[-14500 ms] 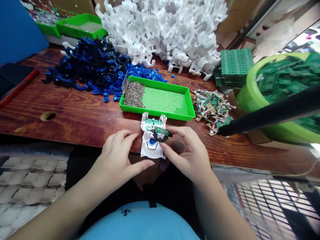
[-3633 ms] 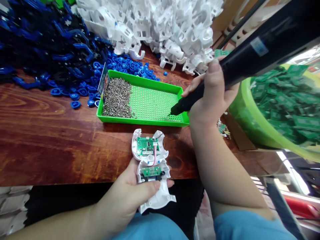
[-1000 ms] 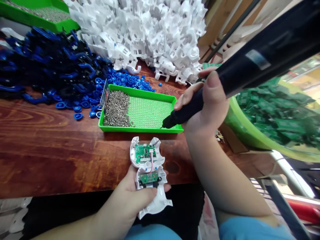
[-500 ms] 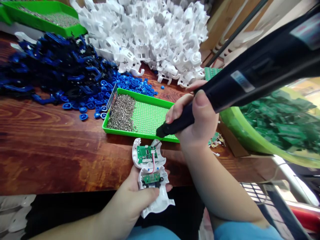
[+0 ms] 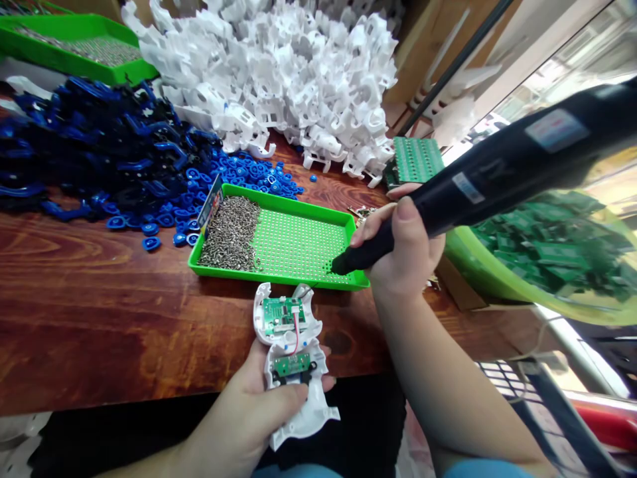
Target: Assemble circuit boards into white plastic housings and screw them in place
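Note:
My left hand (image 5: 263,401) grips a white plastic housing (image 5: 303,421) by its lower part, thumb on top. Inside it sit two green circuit boards, the upper board (image 5: 283,313) and the lower board (image 5: 292,364), joined by a red and white wire (image 5: 297,334). My right hand (image 5: 405,245) is wrapped round a black electric screwdriver (image 5: 452,182), which slants down to the left. Its tip is over the near right corner of a green perforated tray (image 5: 298,242); whether it touches cannot be made out. Small metal screws (image 5: 231,236) fill the tray's left end.
Behind the tray lie a heap of white plastic shells (image 5: 298,79), black-and-blue parts (image 5: 109,146) and small blue pieces (image 5: 249,169). A yellow-green basin (image 5: 462,265) of green boards stands at right, near a board panel (image 5: 418,159). Another green tray (image 5: 74,50) is far left.
The screwdriver tip has moved right along the tray's near side, away from the housing. My left hand still holds the housing. The whole view has shifted slightly.

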{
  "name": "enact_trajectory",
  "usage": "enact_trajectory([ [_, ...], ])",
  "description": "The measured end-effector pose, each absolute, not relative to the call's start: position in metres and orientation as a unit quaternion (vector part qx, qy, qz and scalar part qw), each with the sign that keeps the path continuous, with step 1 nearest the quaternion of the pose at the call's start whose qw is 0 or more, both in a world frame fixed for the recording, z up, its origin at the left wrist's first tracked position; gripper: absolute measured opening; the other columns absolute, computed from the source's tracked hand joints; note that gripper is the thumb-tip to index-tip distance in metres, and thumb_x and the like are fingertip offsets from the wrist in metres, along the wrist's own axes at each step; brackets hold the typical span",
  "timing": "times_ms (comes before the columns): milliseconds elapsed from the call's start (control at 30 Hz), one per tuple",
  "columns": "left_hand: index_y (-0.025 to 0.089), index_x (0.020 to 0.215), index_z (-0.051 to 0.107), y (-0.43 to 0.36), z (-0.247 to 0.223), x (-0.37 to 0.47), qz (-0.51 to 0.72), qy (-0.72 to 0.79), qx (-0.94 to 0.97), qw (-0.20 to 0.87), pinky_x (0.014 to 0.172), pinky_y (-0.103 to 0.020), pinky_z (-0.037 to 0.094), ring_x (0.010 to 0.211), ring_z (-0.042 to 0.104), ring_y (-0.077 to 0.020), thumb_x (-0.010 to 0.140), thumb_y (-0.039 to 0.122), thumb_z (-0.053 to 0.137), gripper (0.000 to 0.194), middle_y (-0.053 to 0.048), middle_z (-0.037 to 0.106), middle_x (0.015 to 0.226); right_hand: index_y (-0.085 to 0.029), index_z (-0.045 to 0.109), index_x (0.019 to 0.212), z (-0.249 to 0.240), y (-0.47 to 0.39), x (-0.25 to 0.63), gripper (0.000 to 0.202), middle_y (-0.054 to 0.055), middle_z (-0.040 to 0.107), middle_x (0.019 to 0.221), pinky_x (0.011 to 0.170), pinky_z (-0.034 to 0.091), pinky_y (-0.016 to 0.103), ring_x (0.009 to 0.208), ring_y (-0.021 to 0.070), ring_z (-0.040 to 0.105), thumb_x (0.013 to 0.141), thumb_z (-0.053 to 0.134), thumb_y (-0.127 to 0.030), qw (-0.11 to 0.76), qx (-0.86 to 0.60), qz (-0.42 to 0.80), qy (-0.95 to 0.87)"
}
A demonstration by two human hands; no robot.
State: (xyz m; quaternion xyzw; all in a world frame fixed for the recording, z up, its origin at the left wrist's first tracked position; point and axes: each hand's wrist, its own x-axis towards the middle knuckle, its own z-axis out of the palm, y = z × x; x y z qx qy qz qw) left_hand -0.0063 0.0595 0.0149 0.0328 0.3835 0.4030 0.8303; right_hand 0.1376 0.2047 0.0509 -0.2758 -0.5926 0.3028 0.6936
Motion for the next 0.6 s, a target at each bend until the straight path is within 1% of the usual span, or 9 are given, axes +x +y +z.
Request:
enact_trajectory([
  [200,0.014,0.114,0.049,0.0591,0.0139,-0.0058,0.4,0.384,0.044,0.831,0.077,-0.031,0.053,0.09,0.07,-0.0252,0.068,0.009,0.071,0.052,-0.011,0.072,0.104,-0.023,0.058,0.086,0.0451,0.2056,0.1358,0.01,-0.007,0.052,0.05,0.038,0.036,0.024,0.037,0.0106,0.05,0.081,0.06,-0.031,0.711,-0.259,0.298,-0.583],
  [367,0.015,0.117,0.05,0.0597,0.0131,-0.0065,0.394,0.386,0.031,0.834,0.08,-0.034,0.053,0.092,0.069,-0.0265,0.068,0.007,0.07,0.053,-0.011,0.072,0.105,-0.026,0.058,0.085,0.0457,0.2052,0.1356,0.008,-0.006,0.051,0.05,0.038,0.036,0.025,0.038,0.0111,0.048,0.082,0.06,-0.033,0.71,-0.269,0.301,-0.577],
  [500,0.017,0.118,0.051,0.0613,0.0147,-0.0081,0.387,0.39,0.028,0.835,0.078,-0.033,0.054,0.091,0.07,-0.0263,0.069,0.006,0.07,0.054,-0.01,0.072,0.104,-0.028,0.058,0.086,0.0454,0.2049,0.1344,0.01,-0.006,0.048,0.05,0.038,0.036,0.026,0.038,0.0121,0.046,0.081,0.061,-0.036,0.706,-0.283,0.292,-0.58],
  [600,0.018,0.114,0.055,0.0613,0.0149,-0.0091,0.382,0.388,0.033,0.838,0.076,-0.033,0.054,0.09,0.07,-0.0264,0.07,0.006,0.07,0.048,-0.01,0.072,0.105,-0.027,0.057,0.085,0.0451,0.2057,0.134,0.009,-0.005,0.046,0.051,0.038,0.035,0.027,0.038,0.0122,0.044,0.082,0.061,-0.034,0.703,-0.28,0.287,-0.588],
])
